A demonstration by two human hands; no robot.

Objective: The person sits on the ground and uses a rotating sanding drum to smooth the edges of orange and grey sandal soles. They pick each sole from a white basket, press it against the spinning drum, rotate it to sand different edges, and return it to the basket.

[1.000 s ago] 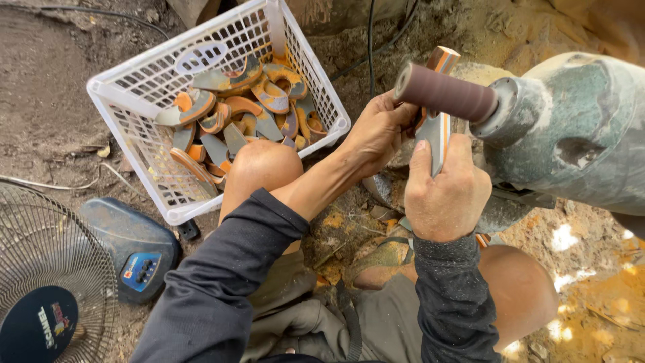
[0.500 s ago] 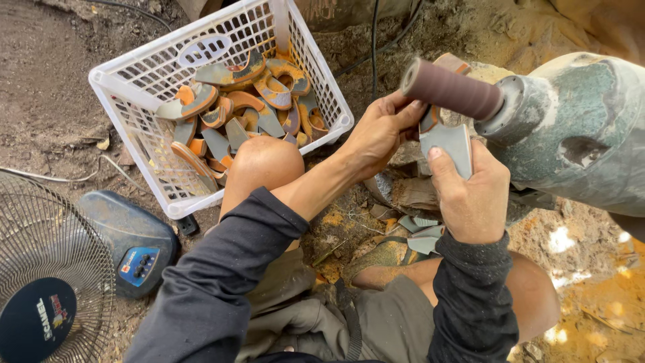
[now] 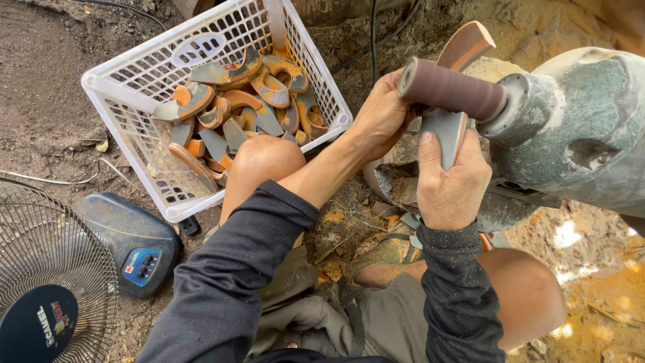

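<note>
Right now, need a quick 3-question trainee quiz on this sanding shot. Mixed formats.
1. True or false: both hands hold the flat grey-and-orange piece against the brown sanding drum.
2. Which hand grips the piece's lower end? A) left hand B) right hand
3. Fill in: the white basket of similar pieces lies beside the person's ____ knee.

Key: 1 true; 2 B; 3 left.

Rough matt sanding drum [image 3: 451,89], wooden blade-shaped piece [image 3: 451,87], white plastic basket [image 3: 121,94], chipped-paint metal motor [image 3: 578,128].
</note>
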